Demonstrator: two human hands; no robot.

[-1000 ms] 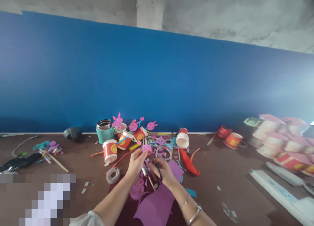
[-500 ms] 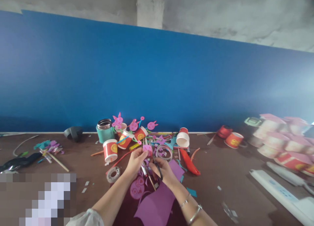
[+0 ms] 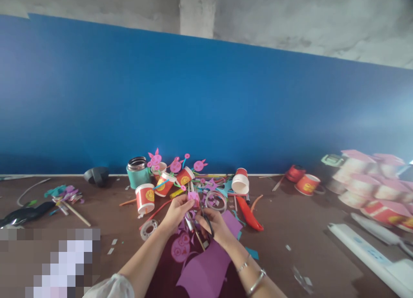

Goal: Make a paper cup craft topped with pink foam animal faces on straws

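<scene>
Between the thumb and fingers of my left hand (image 3: 178,211) is a small pink paper piece (image 3: 193,198) with darker drawn lines. My right hand (image 3: 213,225) is closed round the black handles of a pair of scissors (image 3: 209,224), whose blades point up beside the paper. Below my hands lie a large purple sheet (image 3: 206,270) with a curved cut edge and a pink cutout with a drawn face (image 3: 180,247). A marker and a thin stick show partly between my wrists. Whether the blades touch the paper is hard to make out.
Red paper cups (image 3: 145,199), some with pink animal cutouts, stand by a teal thermos (image 3: 138,173). A tape roll (image 3: 149,230) lies beside my left forearm. A red balloon (image 3: 250,214), a white power strip (image 3: 364,255) and stacked cups (image 3: 371,181) are to the right.
My left hand and forearm have shifted very slightly. The right hand with the scissors stays almost in place, and the table things have not moved.
</scene>
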